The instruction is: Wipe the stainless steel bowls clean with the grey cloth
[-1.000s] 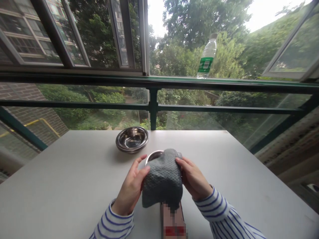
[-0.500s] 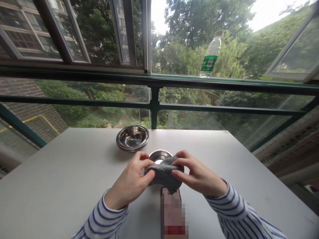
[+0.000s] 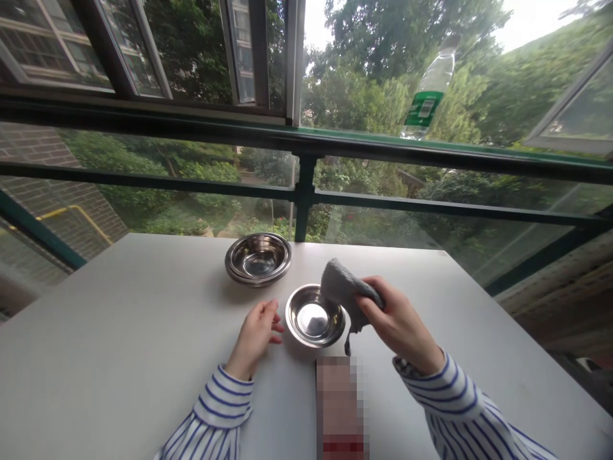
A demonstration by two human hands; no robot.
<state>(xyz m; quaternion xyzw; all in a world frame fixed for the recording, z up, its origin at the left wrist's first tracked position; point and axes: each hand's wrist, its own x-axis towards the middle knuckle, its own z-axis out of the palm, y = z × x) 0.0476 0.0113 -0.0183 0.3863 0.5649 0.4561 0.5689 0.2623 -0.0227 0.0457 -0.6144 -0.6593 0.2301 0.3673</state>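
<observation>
A grey cloth (image 3: 343, 287) is bunched in my right hand (image 3: 400, 322), pinched between thumb and fingers. Its upper end covers part of the right rim of a small steel bowl (image 3: 313, 319), and a loose corner hangs down beside it. Just left of that bowl is my left hand (image 3: 256, 335), holding nothing, its fingers apart and slightly curled. It does not appear to touch the bowl, whose shiny inside faces up.
Stacked steel bowls (image 3: 258, 259) stand at the table's far side, left of centre. A phone with a blurred screen (image 3: 340, 406) lies nearer me. The white table (image 3: 143, 332) ends at a green railing (image 3: 304, 198). A plastic bottle (image 3: 426, 96) stands on the ledge above.
Both hands held the cloth over the small bowl before. My left hand has let go and moved down and left; my right hand has shifted right with the cloth, uncovering the bowl.
</observation>
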